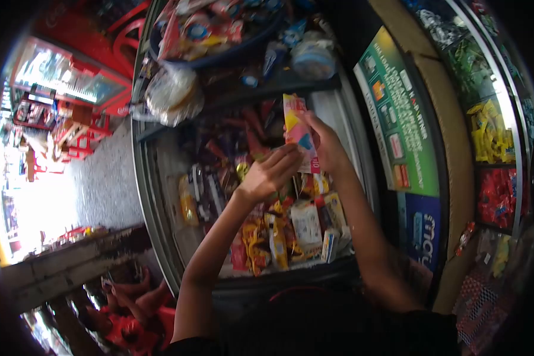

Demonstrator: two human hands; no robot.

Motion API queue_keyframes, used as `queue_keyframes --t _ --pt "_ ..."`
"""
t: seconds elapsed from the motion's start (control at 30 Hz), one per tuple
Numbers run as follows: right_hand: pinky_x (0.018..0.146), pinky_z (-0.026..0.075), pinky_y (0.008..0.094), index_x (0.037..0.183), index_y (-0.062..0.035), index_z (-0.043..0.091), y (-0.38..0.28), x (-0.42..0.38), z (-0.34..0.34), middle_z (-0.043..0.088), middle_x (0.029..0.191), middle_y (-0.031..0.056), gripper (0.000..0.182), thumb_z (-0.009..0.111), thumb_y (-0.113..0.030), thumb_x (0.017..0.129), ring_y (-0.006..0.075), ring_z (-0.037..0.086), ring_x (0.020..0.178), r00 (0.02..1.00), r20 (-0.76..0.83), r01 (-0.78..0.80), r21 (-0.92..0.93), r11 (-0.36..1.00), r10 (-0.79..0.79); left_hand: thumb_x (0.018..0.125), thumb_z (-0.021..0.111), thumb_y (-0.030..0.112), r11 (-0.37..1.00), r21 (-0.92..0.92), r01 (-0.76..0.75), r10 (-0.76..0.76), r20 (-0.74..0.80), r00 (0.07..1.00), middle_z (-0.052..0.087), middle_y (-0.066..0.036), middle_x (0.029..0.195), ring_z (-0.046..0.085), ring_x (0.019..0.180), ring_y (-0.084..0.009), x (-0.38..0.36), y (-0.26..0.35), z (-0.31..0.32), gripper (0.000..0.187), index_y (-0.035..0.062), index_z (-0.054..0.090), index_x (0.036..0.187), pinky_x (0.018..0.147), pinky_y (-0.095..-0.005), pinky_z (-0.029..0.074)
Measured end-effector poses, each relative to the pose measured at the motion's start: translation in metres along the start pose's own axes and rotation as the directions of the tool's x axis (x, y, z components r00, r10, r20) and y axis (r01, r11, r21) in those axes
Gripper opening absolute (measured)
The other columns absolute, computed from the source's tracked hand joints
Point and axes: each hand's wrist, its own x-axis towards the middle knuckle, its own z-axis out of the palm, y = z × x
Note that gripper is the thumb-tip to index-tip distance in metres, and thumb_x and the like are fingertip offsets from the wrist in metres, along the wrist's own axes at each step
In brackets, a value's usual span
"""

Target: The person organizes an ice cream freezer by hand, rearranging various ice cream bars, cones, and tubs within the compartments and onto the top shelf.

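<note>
Pink and yellow, the snack packet (298, 132) is being gripped by both hands: right hand (329, 147) closing around its right edge, left hand (269, 173) pinching its near-left side, above a freezer (160, 196) of wrapped snacks.

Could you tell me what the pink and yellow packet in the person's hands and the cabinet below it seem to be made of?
The packet, held between left hand and right hand, looks like thin glossy plastic film: printed, flat and slightly bent. The cabinet below seems to be grey metal or plastic at its rim, perhaps with a glass lid, though blur leaves that open.
</note>
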Motion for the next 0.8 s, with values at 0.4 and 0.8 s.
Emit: queue_keyframes --t 0.4,0.8 --pt "0.084 0.048 0.0304 0.116 -0.0063 0.055 0.154 -0.122 0.092 0.058 0.107 0.0045 0.032 0.062 -0.010 0.085 0.0166 0.059 0.097 0.961 0.080 -0.208 -0.426 0.880 0.266 0.088 0.063 0.011 -0.148 -0.731 0.667 -0.933 0.326 0.150 0.060 -0.011 0.109 0.060 0.094 -0.0126 -0.169 0.101 -0.105 0.050 0.0003 0.042 0.132 0.082 -0.0261 0.048" --pt "0.075 0.049 0.0247 0.111 -0.0006 0.059 0.176 -0.137 0.071 0.061 0.097 0.0028 0.024 0.057 -0.010 0.089 0.0082 0.058 0.081 0.850 0.243 -0.098 -0.798 0.595 0.467 0.077 0.065 -0.002 -0.359 -0.780 0.512 -0.924 0.374 -0.078 0.064 -0.008 0.102 0.062 0.089 -0.0165 -0.353 0.115 -0.051 0.041 0.0022 0.053 0.116 0.073 -0.0302 0.051"
